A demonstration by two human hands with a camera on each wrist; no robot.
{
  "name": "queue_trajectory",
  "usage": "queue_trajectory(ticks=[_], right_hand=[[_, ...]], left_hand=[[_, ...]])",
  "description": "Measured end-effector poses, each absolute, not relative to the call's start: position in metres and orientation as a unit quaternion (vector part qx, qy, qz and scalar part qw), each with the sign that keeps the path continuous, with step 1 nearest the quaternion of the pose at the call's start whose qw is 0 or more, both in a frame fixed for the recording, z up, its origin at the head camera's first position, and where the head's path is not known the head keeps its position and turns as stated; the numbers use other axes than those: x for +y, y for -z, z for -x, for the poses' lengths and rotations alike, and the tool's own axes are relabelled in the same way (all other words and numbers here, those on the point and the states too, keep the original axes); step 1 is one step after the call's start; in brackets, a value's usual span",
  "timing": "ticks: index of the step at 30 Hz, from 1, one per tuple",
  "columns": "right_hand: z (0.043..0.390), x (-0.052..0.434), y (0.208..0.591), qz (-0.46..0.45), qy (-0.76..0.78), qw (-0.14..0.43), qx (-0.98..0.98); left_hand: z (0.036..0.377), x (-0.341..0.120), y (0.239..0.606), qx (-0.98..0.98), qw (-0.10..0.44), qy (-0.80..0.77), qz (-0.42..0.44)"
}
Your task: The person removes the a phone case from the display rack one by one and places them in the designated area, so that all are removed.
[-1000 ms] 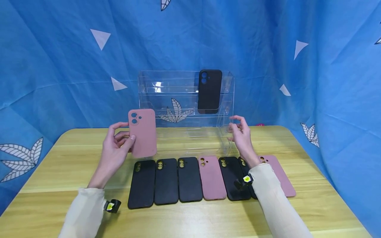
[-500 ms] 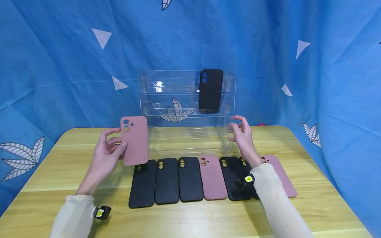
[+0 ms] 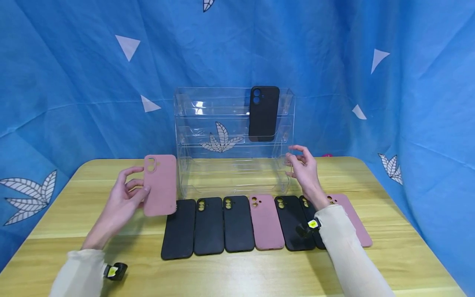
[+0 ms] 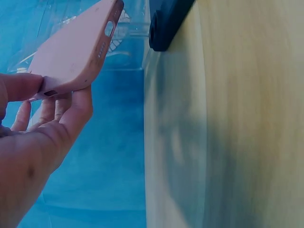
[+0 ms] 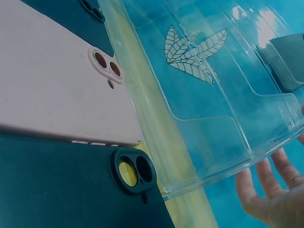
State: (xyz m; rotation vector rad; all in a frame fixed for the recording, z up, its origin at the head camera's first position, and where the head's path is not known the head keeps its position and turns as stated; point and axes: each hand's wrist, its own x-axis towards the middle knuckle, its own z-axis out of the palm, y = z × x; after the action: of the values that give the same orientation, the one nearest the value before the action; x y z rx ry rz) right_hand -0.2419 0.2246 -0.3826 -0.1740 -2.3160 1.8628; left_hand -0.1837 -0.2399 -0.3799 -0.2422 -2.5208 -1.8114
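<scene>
My left hand (image 3: 122, 198) pinches a pink phone case (image 3: 160, 185) by its left edge, thumb on the back face and fingers behind. The case is upright, raised left of the clear tiered display rack (image 3: 233, 166), its lower corner overlapping a black case. In the left wrist view the case (image 4: 76, 45) shows its bottom edge with port cutouts. My right hand (image 3: 306, 175) has its relaxed, bent fingers at the rack's right side; in the right wrist view the fingertips (image 5: 245, 183) rest by the side panel's outer face. A black case (image 3: 264, 113) stands in the rack's upper right.
Along the rack's front lies a row of cases: several black ones, the leftmost black case (image 3: 179, 229) among them, a pink case (image 3: 267, 222) mid-row and another pink case (image 3: 350, 218) at the right end, partly under my right forearm. A blue curtain (image 3: 92, 82) hangs behind the wooden table (image 3: 241, 274).
My left hand has drawn the pink case left and down, away from the rack's left side. My right hand stays at the rack.
</scene>
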Motion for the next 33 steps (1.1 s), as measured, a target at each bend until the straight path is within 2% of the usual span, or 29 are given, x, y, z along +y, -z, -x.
queue_trajectory(ticks=[9, 33], right_hand=[[0.242, 0.226, 0.382, 0.062, -0.635, 0.075, -0.766], [0.243, 0.224, 0.383, 0.064, -0.630, 0.080, -0.770]], left_hand=[[0.178, -0.256, 0.386, -0.803, -0.047, 0.589, 0.080], [0.158, -0.293, 0.402, -0.838, -0.153, 0.522, 0.035]])
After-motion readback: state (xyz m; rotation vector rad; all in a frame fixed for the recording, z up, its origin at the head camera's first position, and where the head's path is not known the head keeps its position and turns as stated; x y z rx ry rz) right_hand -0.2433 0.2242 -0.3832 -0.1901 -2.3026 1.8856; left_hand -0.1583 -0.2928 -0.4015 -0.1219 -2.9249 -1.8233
